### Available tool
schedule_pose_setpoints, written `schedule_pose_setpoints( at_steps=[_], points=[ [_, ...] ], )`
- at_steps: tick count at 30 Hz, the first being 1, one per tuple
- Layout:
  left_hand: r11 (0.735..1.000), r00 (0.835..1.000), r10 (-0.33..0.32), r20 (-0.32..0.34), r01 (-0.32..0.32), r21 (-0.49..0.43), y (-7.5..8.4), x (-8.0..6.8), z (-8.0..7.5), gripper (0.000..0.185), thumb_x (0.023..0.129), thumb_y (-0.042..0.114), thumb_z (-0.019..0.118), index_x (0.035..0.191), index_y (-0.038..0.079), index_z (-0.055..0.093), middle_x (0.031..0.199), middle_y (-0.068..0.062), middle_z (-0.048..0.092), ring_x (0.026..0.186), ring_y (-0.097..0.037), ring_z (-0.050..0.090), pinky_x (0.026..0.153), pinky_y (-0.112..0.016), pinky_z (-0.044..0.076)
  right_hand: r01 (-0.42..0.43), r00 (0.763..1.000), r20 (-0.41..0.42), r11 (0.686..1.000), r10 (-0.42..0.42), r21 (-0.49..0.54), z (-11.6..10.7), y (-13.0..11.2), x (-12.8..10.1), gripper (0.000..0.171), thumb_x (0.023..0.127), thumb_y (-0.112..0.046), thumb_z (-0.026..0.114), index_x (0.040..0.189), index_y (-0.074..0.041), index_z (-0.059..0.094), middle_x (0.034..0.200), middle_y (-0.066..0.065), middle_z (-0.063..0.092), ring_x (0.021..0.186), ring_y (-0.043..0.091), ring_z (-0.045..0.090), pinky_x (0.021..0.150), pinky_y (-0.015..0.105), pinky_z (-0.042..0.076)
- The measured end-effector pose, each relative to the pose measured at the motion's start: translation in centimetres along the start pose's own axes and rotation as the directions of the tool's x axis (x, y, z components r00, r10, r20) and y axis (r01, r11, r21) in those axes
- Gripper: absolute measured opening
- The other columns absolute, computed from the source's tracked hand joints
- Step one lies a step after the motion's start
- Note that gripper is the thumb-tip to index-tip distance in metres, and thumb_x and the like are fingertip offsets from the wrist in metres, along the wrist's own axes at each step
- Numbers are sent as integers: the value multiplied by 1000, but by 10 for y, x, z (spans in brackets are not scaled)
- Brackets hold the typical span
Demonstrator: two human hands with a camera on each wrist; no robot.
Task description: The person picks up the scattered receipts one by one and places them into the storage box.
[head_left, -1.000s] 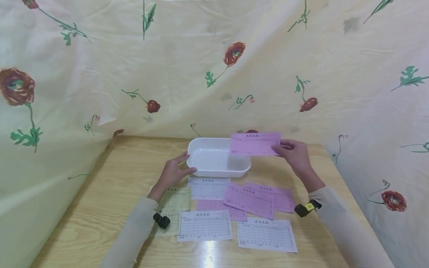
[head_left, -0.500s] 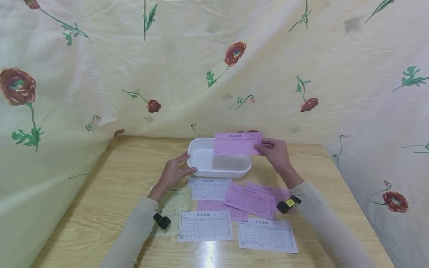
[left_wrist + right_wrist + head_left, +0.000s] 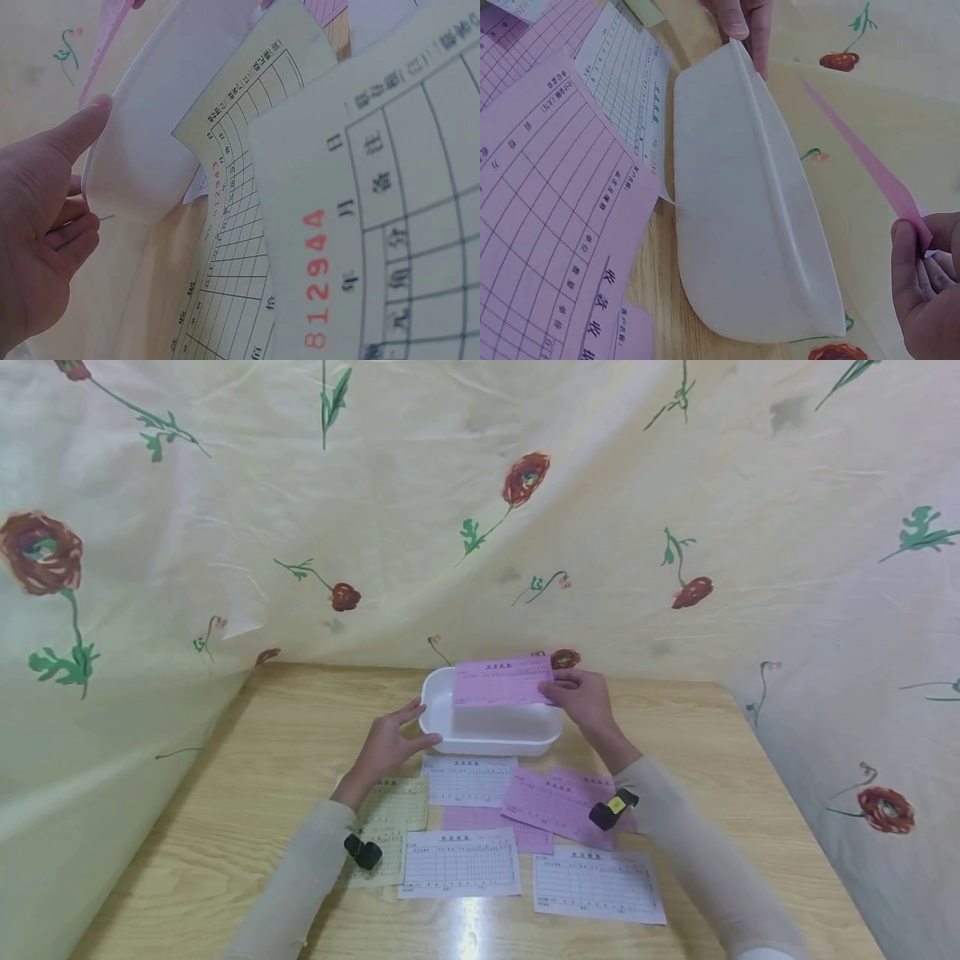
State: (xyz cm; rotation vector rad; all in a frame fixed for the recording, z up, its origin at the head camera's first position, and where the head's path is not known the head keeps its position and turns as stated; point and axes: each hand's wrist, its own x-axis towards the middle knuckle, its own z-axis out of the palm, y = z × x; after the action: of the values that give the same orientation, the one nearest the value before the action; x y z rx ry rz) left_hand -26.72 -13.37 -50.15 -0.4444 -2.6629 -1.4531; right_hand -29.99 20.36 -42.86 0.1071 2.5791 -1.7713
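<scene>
My right hand [image 3: 590,700] pinches a pink receipt slip [image 3: 497,683] by its right edge, thumb in front. The slip is held above the white plastic tray [image 3: 497,747] and overlaps its back half in the head view. From the right wrist view, this pink slip [image 3: 877,169] shows nearly edge-on, beyond the tray wall [image 3: 735,202]. At the tray's left end, my left hand [image 3: 384,750] grips the rim. In the left wrist view, the thumb of that hand [image 3: 41,217] lies at the rim, with the fingers curled against the outside.
In front of the tray lie white receipt slips [image 3: 459,866], overlapping pink slips [image 3: 558,807] and yellowish slips [image 3: 390,827] under the left forearm. The wooden table [image 3: 217,827] ends at a flowered cloth [image 3: 420,527] hung behind and at the sides.
My right hand has moved left with the pink receipt slip, from the tray's right end to over its middle. The left hand and the tray have stayed in place.
</scene>
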Motion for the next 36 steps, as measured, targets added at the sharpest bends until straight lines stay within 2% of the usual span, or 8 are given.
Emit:
schedule_pose_setpoints(
  at_steps=[9, 17, 24, 36],
  points=[
    [1000, 1000, 11, -3, -11, 2, -2, 1, 0, 73, 84, 30, 85, 141, -4, 55, 156, -20, 43, 146, -38, 37, 119, -52, 34, -22, 1000, -12, 996, 21, -83, 15, 4, 4, 45, 93, -18, 76, 132, 0, 64, 120, 21, 71, 102, 31, 73, 91, 41, 61],
    [1000, 1000, 6, 2, -6, -9, -4, 1, 0, 74, 83, 32, 85, 141, -3, 55, 156, -19, 43, 147, -37, 37, 119, -51, 33, 0, 1000, 8, 999, 0, -44, 29, 9, 5, 37, 91, -10, 77, 125, 4, 68, 112, 23, 74, 90, 27, 76, 86, 42, 63],
    [1000, 1000, 12, -1, -12, -22, -3, 0, 0, 74, 83, 32, 86, 141, -3, 55, 156, -19, 43, 147, -40, 36, 119, -53, 32, 14, 1000, 25, 996, -12, -83, 40, 9, 6, 35, 91, -13, 77, 122, 2, 70, 109, 19, 76, 91, 27, 76, 80, 34, 63],
    [1000, 1000, -4, 6, 4, -16, -4, 2, 1, 75, 83, 33, 85, 142, -2, 54, 158, -18, 40, 148, -39, 35, 120, -52, 31, 7, 999, 52, 992, -1, -127, 50, 13, 11, 37, 89, -15, 79, 120, 2, 70, 113, 19, 75, 96, 29, 75, 80, 33, 63]
  ],
)
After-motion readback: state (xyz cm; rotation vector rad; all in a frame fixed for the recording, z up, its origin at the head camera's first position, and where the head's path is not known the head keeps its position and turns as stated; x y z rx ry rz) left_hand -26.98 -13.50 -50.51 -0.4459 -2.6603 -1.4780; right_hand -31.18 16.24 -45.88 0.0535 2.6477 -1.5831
